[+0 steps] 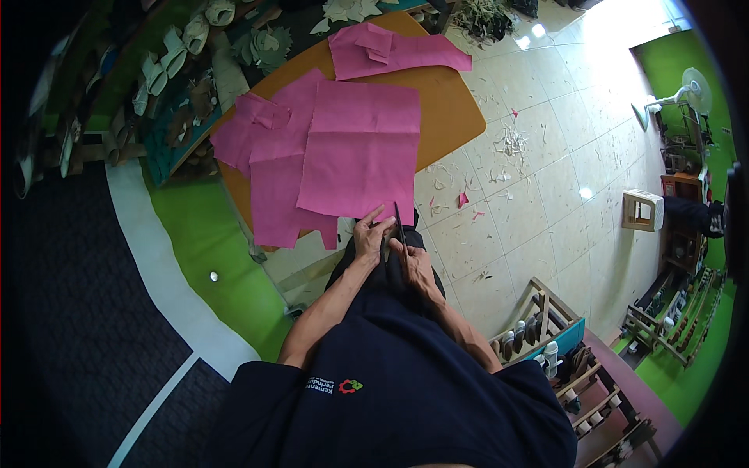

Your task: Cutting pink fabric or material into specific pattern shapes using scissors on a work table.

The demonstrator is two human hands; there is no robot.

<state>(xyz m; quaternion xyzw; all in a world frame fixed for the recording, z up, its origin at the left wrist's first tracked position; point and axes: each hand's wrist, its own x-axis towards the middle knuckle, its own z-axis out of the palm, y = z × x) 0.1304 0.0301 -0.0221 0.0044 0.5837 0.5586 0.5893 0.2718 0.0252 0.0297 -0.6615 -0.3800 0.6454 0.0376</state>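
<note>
A large pink sheet of fabric-like material (pixel 359 148), creased across, hangs over the near edge of an orange-brown table (pixel 452 117). My left hand (pixel 370 236) grips its near edge, with the thumb and fingers at the material. Just to the right, my right hand (pixel 415 264) is closed around dark scissors (pixel 400 226), their blades pointing away from me at the sheet's lower right part. More pink pieces (pixel 273 187) lie under and left of the sheet. Another pink piece (pixel 398 56) rests at the table's far side.
Pale scraps (pixel 511 140) and small pink offcuts (pixel 463 200) litter the tiled floor on the right. A wooden rack with shoes (pixel 538 320) stands at my lower right. Shoe shelves (pixel 175 54) line the far left. A stool (pixel 643 210) and a fan (pixel 690 90) are farther right.
</note>
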